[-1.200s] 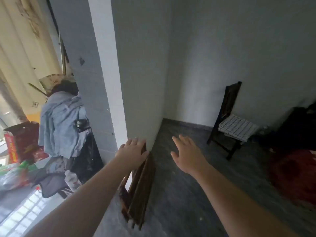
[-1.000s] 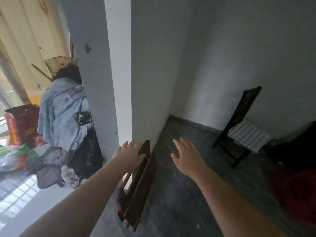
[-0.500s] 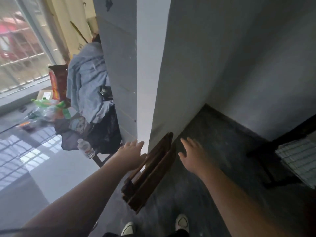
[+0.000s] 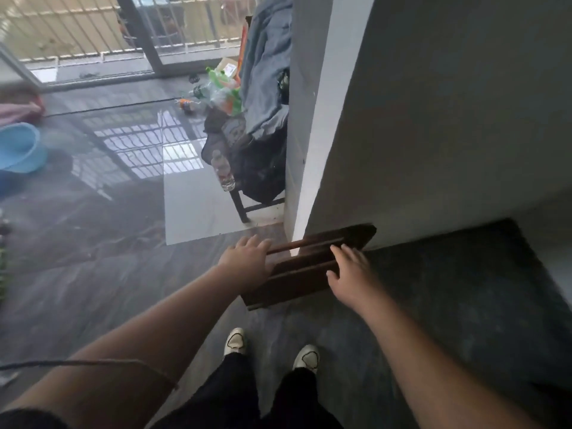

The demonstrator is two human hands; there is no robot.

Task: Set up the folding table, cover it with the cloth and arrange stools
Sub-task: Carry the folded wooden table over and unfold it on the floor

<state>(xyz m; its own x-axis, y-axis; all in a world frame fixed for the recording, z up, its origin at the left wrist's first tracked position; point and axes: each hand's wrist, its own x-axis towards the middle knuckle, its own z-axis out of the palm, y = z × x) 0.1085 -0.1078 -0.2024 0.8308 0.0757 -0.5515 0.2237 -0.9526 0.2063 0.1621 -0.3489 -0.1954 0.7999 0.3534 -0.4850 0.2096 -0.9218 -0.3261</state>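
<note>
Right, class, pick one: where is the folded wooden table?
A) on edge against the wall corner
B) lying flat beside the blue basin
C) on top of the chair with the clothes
A: the folded table stands on edge at the wall corner, with the left hand and right hand at it.

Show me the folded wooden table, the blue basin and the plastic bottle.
folded wooden table (image 4: 294, 284), head view, on its flat brown side
blue basin (image 4: 18, 147), head view, on its inside wall
plastic bottle (image 4: 223, 173), head view, on its clear body
</note>
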